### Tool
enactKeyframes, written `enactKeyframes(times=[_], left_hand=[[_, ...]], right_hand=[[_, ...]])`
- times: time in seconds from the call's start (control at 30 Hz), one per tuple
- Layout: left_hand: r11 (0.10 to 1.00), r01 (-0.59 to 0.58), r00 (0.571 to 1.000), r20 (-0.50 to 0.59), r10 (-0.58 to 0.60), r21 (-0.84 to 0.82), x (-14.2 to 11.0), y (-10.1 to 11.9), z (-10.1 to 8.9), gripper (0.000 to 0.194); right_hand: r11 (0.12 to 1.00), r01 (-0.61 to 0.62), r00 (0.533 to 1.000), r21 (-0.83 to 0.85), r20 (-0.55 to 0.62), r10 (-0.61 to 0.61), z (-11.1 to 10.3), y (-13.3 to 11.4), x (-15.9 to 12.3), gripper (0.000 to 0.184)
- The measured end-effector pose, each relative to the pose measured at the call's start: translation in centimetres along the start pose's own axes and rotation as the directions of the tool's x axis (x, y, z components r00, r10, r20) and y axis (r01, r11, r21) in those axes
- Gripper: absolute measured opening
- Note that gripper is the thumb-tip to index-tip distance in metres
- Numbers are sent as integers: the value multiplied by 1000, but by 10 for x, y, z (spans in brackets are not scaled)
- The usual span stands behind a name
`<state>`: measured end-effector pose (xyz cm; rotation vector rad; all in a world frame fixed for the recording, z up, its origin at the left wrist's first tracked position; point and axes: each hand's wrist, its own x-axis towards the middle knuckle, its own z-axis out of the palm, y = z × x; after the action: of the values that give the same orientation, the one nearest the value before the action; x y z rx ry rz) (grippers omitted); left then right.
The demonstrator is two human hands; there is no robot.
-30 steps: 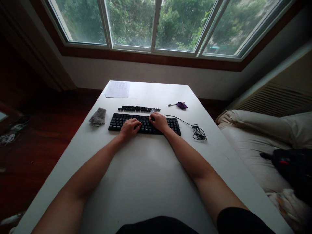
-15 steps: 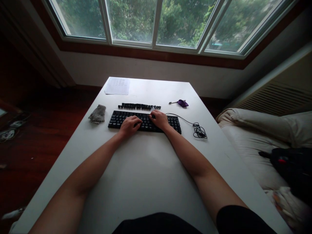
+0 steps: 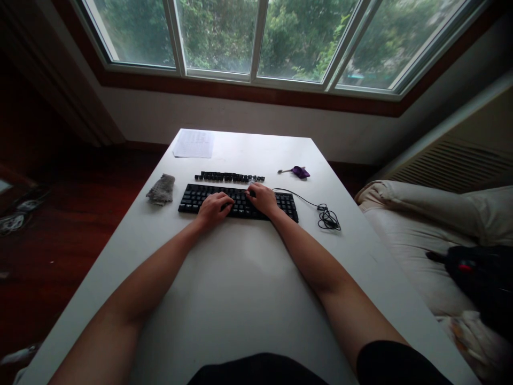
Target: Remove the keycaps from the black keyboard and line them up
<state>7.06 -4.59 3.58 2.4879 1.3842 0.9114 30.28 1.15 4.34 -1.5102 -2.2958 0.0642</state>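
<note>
A black keyboard [image 3: 192, 199] lies across the white table in front of me. My left hand [image 3: 215, 207] rests on its middle-left keys, holding nothing, with the thumb a little apart from the bent fingers. Over the keys right of centre, my right hand [image 3: 261, 198] has its fingers and thumb drawn together at the tips. Whatever sits between those fingertips is too small to make out. Just behind the keyboard, several loose black keycaps [image 3: 224, 176] stand in rows, with a few lighter pieces at their right end.
A grey cloth [image 3: 161, 190] lies left of the keyboard. Printed paper [image 3: 194, 144] is at the table's far left corner. A purple object [image 3: 300, 172] and a small brush [image 3: 284, 171] lie to the right, behind the coiled cable [image 3: 329, 218]. A sofa [image 3: 404, 235] flanks the right side.
The view has tilted up very slightly. Both hands stay in nearly the same places on the keyboard, and nothing else has visibly moved.
</note>
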Motion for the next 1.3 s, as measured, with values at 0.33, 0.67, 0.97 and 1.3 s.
enactKeyframes(times=[0.33,0.67,0.97,1.3], left_hand=[[1000,-9,1000,-6,9,1,0,0,0,18],[1000,-9,1000,-7,9,2,0,1,0,18],[1000,-9,1000,-12,9,-4,0,2,-1,18],[1000,-12,1000,-10,12,-6,1,1,0,18]], right_hand=[[1000,7,1000,1,-12,-7,-2,0,-1,21],[1000,1,1000,-6,-5,-1,-3,-1,0,21],[1000,7,1000,-13,7,-6,-5,-2,0,22],[1000,13,1000,-12,-10,-13,-3,0,0,21]])
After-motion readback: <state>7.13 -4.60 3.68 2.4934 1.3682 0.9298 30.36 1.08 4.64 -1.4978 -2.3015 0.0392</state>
